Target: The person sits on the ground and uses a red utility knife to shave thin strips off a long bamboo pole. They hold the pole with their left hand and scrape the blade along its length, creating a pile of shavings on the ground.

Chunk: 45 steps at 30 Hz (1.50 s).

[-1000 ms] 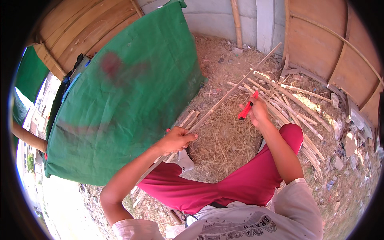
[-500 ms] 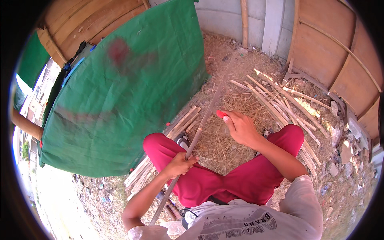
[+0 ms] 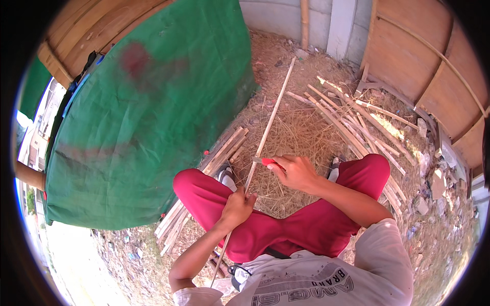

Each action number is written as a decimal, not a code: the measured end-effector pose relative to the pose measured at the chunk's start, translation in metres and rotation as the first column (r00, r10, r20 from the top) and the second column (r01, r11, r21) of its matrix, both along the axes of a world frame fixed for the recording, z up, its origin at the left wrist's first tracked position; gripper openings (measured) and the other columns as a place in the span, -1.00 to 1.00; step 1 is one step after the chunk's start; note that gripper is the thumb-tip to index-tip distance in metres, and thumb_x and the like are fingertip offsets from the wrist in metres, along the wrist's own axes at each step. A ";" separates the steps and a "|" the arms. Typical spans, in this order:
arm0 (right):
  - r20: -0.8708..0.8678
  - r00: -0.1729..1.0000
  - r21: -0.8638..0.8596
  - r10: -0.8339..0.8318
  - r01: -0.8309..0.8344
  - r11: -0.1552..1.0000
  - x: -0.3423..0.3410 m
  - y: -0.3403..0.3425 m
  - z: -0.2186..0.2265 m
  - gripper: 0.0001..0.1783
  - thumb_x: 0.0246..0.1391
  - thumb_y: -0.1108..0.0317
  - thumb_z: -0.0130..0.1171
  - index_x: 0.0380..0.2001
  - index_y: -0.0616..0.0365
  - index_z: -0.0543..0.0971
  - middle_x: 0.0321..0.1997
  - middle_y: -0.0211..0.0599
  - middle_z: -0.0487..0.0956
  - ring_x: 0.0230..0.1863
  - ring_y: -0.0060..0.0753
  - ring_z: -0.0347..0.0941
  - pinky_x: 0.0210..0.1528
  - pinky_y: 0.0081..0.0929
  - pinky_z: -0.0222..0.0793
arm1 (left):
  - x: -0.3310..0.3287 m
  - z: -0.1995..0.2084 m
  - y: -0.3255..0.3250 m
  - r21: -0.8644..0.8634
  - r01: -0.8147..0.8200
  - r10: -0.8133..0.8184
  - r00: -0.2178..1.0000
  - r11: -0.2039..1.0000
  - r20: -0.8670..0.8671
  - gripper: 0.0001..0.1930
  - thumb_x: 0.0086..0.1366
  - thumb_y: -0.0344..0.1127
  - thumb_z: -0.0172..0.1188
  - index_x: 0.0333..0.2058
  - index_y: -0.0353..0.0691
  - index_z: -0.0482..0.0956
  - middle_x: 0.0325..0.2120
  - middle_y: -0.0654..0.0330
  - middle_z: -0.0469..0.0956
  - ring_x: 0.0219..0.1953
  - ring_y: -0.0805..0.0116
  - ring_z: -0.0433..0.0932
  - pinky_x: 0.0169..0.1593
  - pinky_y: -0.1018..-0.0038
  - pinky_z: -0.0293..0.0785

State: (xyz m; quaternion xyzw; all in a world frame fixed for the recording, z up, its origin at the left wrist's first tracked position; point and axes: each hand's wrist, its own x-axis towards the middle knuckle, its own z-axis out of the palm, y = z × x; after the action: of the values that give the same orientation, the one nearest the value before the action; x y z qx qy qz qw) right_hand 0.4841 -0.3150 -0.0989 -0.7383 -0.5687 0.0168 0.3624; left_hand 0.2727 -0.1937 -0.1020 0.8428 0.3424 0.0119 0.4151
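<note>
Your left hand [image 3: 237, 206] grips a long, thin, pale wooden strip [image 3: 271, 120], which slants past your left thigh toward the ground's far edge by the grey wall [image 3: 275, 21]. Your right hand [image 3: 297, 172] is closed around a red-handled cutter [image 3: 267, 161], its blade at the strip. Beyond lie dry, straw-coloured shavings [image 3: 303, 135], with a green fabric sheet [image 3: 153, 117] to their left.
</note>
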 end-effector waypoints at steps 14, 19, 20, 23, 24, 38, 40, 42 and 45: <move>-0.020 0.996 -0.242 -0.081 0.074 0.967 -0.021 0.005 -0.009 -0.56 0.23 -0.06 0.17 -0.19 0.10 0.73 -0.46 -0.08 0.67 -0.55 0.02 0.59 -0.53 -0.05 0.48 | -0.014 -0.020 -0.014 -0.165 0.021 -0.021 1.000 0.986 0.001 -0.84 0.21 -0.39 0.16 -0.42 -0.32 0.37 -0.63 0.02 0.38 -0.53 0.21 0.40 -0.37 0.24 0.37; -0.079 0.992 -0.361 -0.101 0.066 0.930 -0.024 0.016 -0.006 -0.56 0.23 -0.07 0.15 -0.17 0.06 0.74 -0.48 -0.02 0.66 -0.51 0.07 0.61 -0.49 -0.02 0.51 | -0.018 -0.018 -0.014 -0.240 -0.055 0.041 0.997 0.969 -0.065 -0.85 0.22 -0.40 0.15 -0.40 -0.34 0.38 -0.62 -0.01 0.42 -0.52 0.17 0.43 -0.35 0.22 0.39; -0.040 0.991 -0.353 -0.130 0.108 0.929 -0.021 0.018 -0.014 -0.56 0.24 -0.07 0.14 -0.17 0.05 0.74 -0.49 -0.02 0.66 -0.50 0.08 0.61 -0.48 -0.02 0.51 | -0.019 -0.020 -0.013 -0.228 -0.029 0.013 0.997 0.973 -0.072 -0.85 0.22 -0.39 0.15 -0.39 -0.34 0.39 -0.61 -0.01 0.43 -0.52 0.17 0.43 -0.34 0.22 0.39; 0.007 0.949 -0.423 -0.314 0.288 0.859 0.011 0.026 -0.025 -0.53 0.28 -0.09 0.09 -0.26 0.08 0.74 -0.57 -0.01 0.62 -0.52 0.08 0.60 -0.46 -0.03 0.51 | -0.032 -0.028 -0.021 -0.172 0.024 -0.038 0.996 0.985 -0.080 -0.85 0.23 -0.37 0.15 -0.37 -0.33 0.40 -0.60 -0.03 0.44 -0.52 0.18 0.45 -0.34 0.23 0.40; -0.016 0.893 -0.510 -0.451 0.380 0.771 0.042 0.022 -0.013 -0.46 0.31 -0.11 0.05 -0.36 0.13 0.74 -0.63 -0.01 0.59 -0.56 0.07 0.59 -0.45 -0.05 0.50 | -0.043 -0.023 -0.035 -0.134 0.038 -0.049 0.996 0.990 -0.079 -0.84 0.24 -0.36 0.15 -0.37 -0.33 0.41 -0.61 -0.02 0.44 -0.52 0.19 0.45 -0.35 0.23 0.41; -0.106 0.994 -0.208 -0.030 0.007 0.978 -0.020 0.004 -0.003 -0.57 0.24 -0.04 0.17 -0.18 0.08 0.74 -0.54 -0.08 0.65 -0.54 0.05 0.58 -0.49 -0.08 0.48 | -0.034 -0.010 -0.015 -0.073 0.011 -0.015 0.999 0.997 -0.052 -0.84 0.23 -0.39 0.15 -0.40 -0.35 0.37 -0.61 -0.12 0.43 -0.53 -0.03 0.46 -0.35 0.18 0.41; -0.094 0.995 -0.198 -0.037 0.018 0.980 -0.018 0.001 -0.006 -0.56 0.23 -0.07 0.16 -0.18 0.07 0.74 -0.57 -0.08 0.63 -0.56 0.04 0.57 -0.49 -0.08 0.48 | -0.029 -0.010 -0.021 -0.018 0.006 -0.007 0.998 1.000 -0.059 -0.84 0.24 -0.39 0.14 -0.37 -0.37 0.40 -0.56 -0.21 0.49 -0.45 -0.18 0.53 -0.29 0.11 0.45; -0.097 0.995 -0.219 -0.035 0.013 0.976 -0.017 0.001 -0.005 -0.55 0.23 -0.08 0.16 -0.18 0.07 0.74 -0.59 -0.09 0.62 -0.58 0.03 0.57 -0.50 -0.09 0.48 | -0.028 -0.009 -0.026 0.037 -0.018 0.021 0.997 0.999 -0.071 -0.84 0.25 -0.38 0.14 -0.33 -0.39 0.43 -0.49 -0.30 0.54 -0.33 -0.32 0.58 -0.23 0.04 0.48; -0.094 0.995 -0.266 -0.035 0.009 0.964 -0.018 -0.002 -0.004 -0.54 0.22 -0.09 0.16 -0.18 0.07 0.74 -0.60 -0.09 0.62 -0.58 0.02 0.58 -0.52 -0.11 0.48 | -0.027 -0.010 -0.026 0.069 -0.026 0.032 0.995 0.997 -0.094 -0.82 0.27 -0.38 0.15 -0.29 -0.42 0.44 -0.43 -0.35 0.56 -0.23 -0.36 0.59 -0.18 -0.01 0.49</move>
State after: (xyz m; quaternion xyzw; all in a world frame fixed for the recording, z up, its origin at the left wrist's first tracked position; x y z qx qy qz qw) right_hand 0.4658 -0.3171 -0.1024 -0.7846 -0.5348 0.1247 0.2878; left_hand 0.2454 -0.2196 -0.1124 0.8510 0.3733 -0.0104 0.3694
